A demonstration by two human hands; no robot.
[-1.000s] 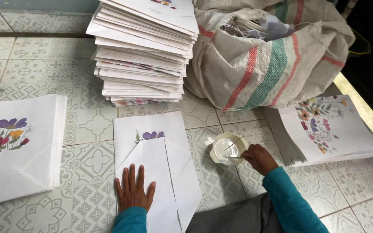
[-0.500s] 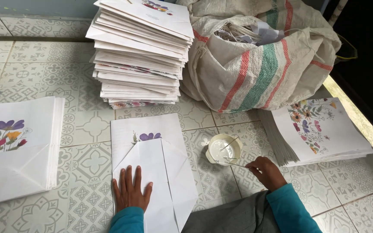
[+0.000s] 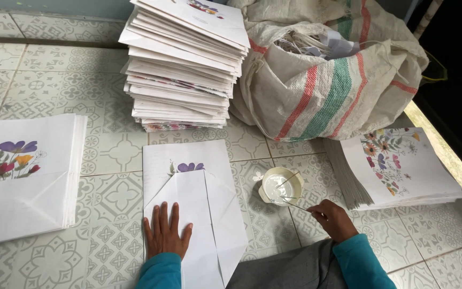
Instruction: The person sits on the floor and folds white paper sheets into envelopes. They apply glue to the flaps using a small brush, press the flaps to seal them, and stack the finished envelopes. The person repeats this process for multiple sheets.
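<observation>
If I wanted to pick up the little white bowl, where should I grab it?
Probably pinch the small white bowl by its rim on the far side, coming down from above. It sits upright on the tiled floor with its mouth open, and a thin stick held by the right hand leans in over the near edge, so that side is taken.

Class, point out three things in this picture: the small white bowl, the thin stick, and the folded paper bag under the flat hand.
small white bowl (image 3: pixel 279 187), head view, on its inner floor.
thin stick (image 3: pixel 295 205), head view, mid-shaft, between bowl and right hand.
folded paper bag (image 3: pixel 209 214), head view, on its folded white flap.
</observation>
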